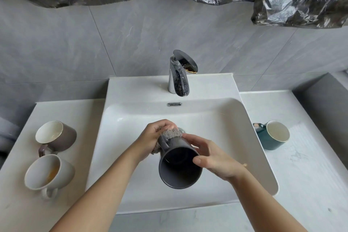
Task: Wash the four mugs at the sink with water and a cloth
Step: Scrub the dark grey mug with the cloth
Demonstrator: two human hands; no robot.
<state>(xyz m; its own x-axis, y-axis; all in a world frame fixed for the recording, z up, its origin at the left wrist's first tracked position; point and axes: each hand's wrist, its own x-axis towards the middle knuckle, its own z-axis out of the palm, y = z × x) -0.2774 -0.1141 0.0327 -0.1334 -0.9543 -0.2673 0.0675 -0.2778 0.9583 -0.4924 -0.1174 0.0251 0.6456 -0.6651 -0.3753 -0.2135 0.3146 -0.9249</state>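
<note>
Left hand (156,137): fingers curled round fluffy grey cloth (170,133), pressed on mug's base.
Right hand (212,158): thumb and fingers grip glossy dark grey ceramic mug (178,175) by its rim.
Grey mug: tilted, mouth toward camera, held over white ceramic sink basin (235,128).
Left counter (18,203): brown mug (62,135), orange-stained white mug (47,173).
Right counter (310,175): teal mug (271,137).

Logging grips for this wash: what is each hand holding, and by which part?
The right hand grips the grey mug by its side near the rim; the left hand holds the cloth against the mug's base.
</note>
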